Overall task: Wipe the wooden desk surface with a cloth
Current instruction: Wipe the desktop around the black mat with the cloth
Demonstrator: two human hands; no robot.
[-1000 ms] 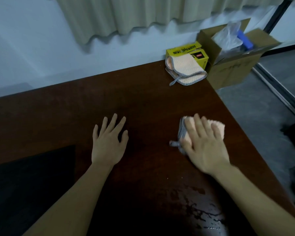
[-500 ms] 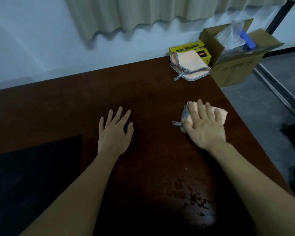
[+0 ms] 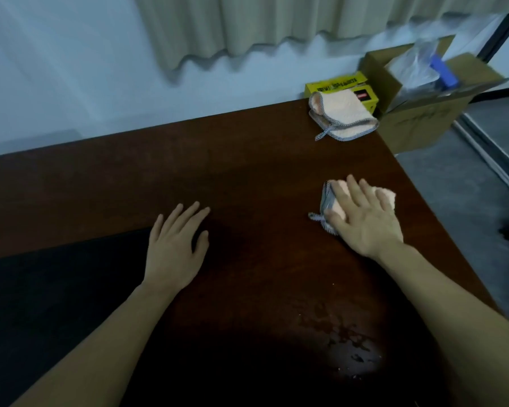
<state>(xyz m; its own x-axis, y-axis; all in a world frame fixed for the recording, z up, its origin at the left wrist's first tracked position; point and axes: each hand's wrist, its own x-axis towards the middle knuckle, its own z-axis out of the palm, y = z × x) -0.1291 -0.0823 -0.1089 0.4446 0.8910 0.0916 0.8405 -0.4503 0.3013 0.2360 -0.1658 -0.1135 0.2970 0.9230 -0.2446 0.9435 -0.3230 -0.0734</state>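
Right hand [image 3: 365, 221] is lying flat on the folded cloth [image 3: 334, 201], fingers straight, pressing it against the wooden desk [image 3: 247, 177] near the right edge; judged to be mid-stroke, palm weight keeping the fabric in full contact. Left hand [image 3: 174, 245] is resting open on the desk, fingers spread, holding nothing, probably bracing the body. It is sitting just beside the dark mat [image 3: 56, 304] covering the near-left portion of the desk.

Water droplets [image 3: 347, 342] are showing near the front edge, between the forearms; this patch looks not yet wiped.

A second cloth [image 3: 343, 116] is lying folded at the far right corner, likely a spare. A yellow box [image 3: 337, 85] is sitting behind it; contents not visible. An open cardboard box [image 3: 417, 118] is standing off the desk beyond that corner, holding clear plastic wrap [image 3: 415, 66] and a blue object [image 3: 442, 70], identity unclear.
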